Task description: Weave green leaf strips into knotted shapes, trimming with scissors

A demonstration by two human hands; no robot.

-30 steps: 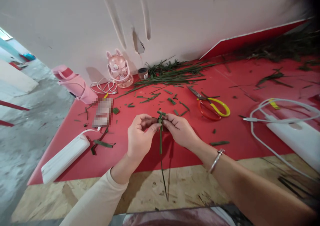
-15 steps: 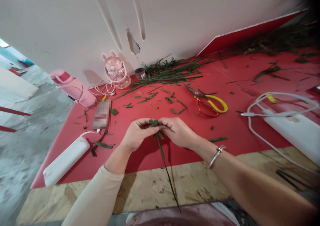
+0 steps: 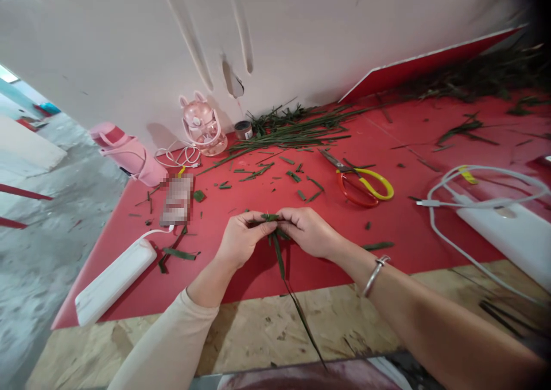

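Note:
Both hands meet over the front part of the red tabletop. My left hand (image 3: pixel 243 238) pinches a small bundle of folded green leaf strips (image 3: pixel 279 249) between thumb and fingers. My right hand (image 3: pixel 306 232) grips the same leaf strips from the other side, fingertips close to the left thumb. One long strip hangs from the bundle, past the table's front edge. How the strips are folded is partly hidden by my fingers. Beyond my right hand lie scissors (image 3: pixel 357 177) with one red and one yellow handle. Cut leaf scraps (image 3: pixel 294 176) are scattered ahead of my hands.
To the left are a white power bank (image 3: pixel 116 281), a blurred-out phone (image 3: pixel 177 200) and a pink bottle (image 3: pixel 129 154). At the wall stand a pink animal-eared jar (image 3: pixel 201 123), a small tin (image 3: pixel 243 130) and long leaves (image 3: pixel 297 128). A white device (image 3: pixel 510 229) with a cable lies right.
My hands stay together on the leaf bundle, with fingers slightly shifted. The bundle's upper part has turned, and its hanging strip has swung to the right. The whole view has tilted slightly.

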